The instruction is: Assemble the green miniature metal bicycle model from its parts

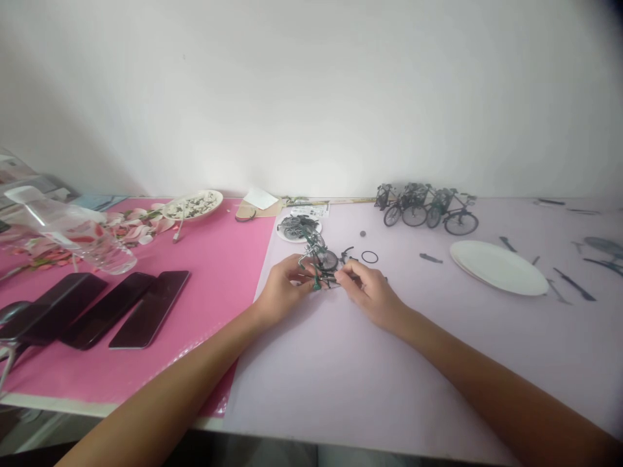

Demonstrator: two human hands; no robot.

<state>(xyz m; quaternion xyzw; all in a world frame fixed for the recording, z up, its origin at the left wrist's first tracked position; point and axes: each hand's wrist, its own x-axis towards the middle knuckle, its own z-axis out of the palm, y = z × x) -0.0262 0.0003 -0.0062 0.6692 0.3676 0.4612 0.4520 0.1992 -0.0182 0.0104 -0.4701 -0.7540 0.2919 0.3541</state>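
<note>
Between both hands is a small model bicycle (327, 259), with one dark spoked wheel facing up and a green part near its lower end. My left hand (287, 285) is closed around its left side, thumb and fingers gripping the frame. From the right, my right hand (367, 288) pinches at the bicycle's lower part; its fingertips hide whatever small piece may be between them. Just beyond the hands lie a thin black ring (370, 257) and some small dark parts (347, 251). A small plate (280, 232) heaped with dark wheels stands behind the bicycle.
Several finished-looking model bicycles (460, 217) stand by the wall. To the right are a white oval plate (496, 267) and scattered dark parts (574, 285). Leftward, on pink covering, lie phones (148, 311), a clear plastic bottle (78, 233) and a plate of small pieces (195, 205).
</note>
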